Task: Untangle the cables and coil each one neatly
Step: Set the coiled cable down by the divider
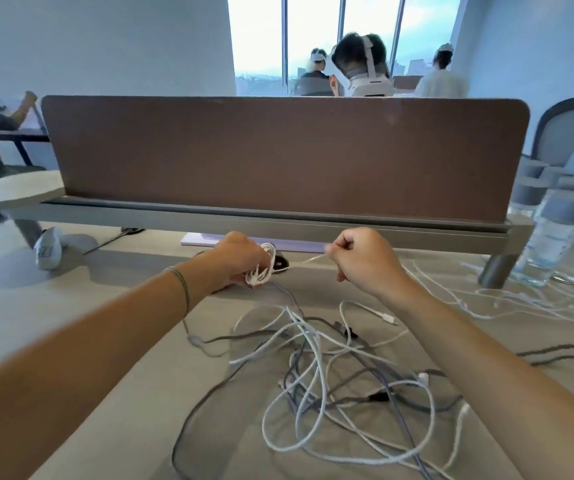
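The left hand (240,259) grips a small white coil (263,268) above the desk (71,306); the right hand (361,261) pinches its free end (313,259), pulled taut between them. The tangle (341,375) lies nearer. The cable looks light, limp and springy, so it is best held near the plug.

The tangle of cables (330,375) lies on the desk (71,306) before the divider panel (278,161); water bottles (552,233) stand right of it, a slim board (206,240) under its rail.
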### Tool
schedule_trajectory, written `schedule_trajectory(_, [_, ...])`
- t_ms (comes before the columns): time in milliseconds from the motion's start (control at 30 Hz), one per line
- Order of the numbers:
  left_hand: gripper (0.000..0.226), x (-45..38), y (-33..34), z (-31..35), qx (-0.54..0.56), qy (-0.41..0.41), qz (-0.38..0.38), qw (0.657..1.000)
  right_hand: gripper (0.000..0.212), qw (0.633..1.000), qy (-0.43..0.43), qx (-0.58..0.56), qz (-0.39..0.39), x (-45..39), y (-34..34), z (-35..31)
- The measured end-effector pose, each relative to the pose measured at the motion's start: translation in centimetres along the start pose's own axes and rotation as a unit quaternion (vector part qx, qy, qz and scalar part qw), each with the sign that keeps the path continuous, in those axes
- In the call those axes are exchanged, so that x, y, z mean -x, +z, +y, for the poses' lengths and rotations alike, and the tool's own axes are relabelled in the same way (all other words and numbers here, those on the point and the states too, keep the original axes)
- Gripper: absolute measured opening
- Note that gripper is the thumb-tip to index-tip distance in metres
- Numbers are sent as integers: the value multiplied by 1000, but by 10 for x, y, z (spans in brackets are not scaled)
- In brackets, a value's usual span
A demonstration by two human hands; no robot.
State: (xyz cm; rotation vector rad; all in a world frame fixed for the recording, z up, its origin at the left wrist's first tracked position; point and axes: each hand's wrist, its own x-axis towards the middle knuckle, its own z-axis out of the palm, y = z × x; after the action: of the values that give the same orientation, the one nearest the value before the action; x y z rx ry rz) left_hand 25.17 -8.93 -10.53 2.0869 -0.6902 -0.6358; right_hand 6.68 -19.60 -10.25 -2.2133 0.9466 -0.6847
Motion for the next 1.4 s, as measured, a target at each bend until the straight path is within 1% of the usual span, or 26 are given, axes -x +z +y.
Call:
schedule_trajectory(33, [9,-10,-9,-9,-23,2,20,1000,26,1000,-5,0,-14,-9,13,-7])
schedule_trajectory(133, [14,-40,-38,-33,-97,6,77,992,24,999,-18,8,-50,-34,51,-26])
schedule_trajectory(233, [13,-61,-66,-51,-116,-1,120,986,26,996,-30,18,-83,-56,84,-44])
schedule_trajectory(300, [11,-70,-82,-63,-124,-15,131,983,25,993,-35,19,-110,-68,104,-55])
schedule_trajectory(400, [18,-77,-96,-84,-146,-32,129,980,23,987,-45,25,-150,-80,133,-68])
schedule_trajectory(467, [19,-81,-100,-97,-163,-40,128,977,25,984,-48,25,-172,-87,147,-72])
schedule_trajectory(533, [19,-82,-102,-108,-192,-41,124,973,28,978,-49,28,-200,-91,156,-74])
schedule_trajectory(633, [19,-84,-106,-114,-229,-30,140,963,33,975,-57,33,-214,-90,152,-78])
schedule_trajectory(700, [24,-79,-109,-115,-259,-22,147,954,34,973,-63,30,-220,-83,144,-78])
schedule_trajectory(800, [32,-63,-107,-107,-307,-4,160,938,27,970,-77,26,-228,-64,122,-77])
schedule_trajectory(900, [38,-34,-95,-87,-341,40,179,922,21,972,-93,26,-215,-41,95,-74])
schedule_trajectory(967, [37,-8,-79,-70,-338,85,185,919,18,975,-103,28,-197,-23,75,-73])
schedule_trajectory(1067, [32,41,-50,-44,-305,157,191,920,15,980,-112,17,-165,10,42,-71])
schedule_trajectory(1200, [21,115,-4,-18,-230,274,189,914,16,985,-114,14,-126,59,-2,-53])
schedule_trajectory(1300, [16,162,33,-16,-181,347,155,907,15,990,-104,16,-97,101,-33,-28])
schedule_trajectory(1400, [16,199,72,-24,-184,384,92,900,16,993,-101,23,-65,145,-58,1])
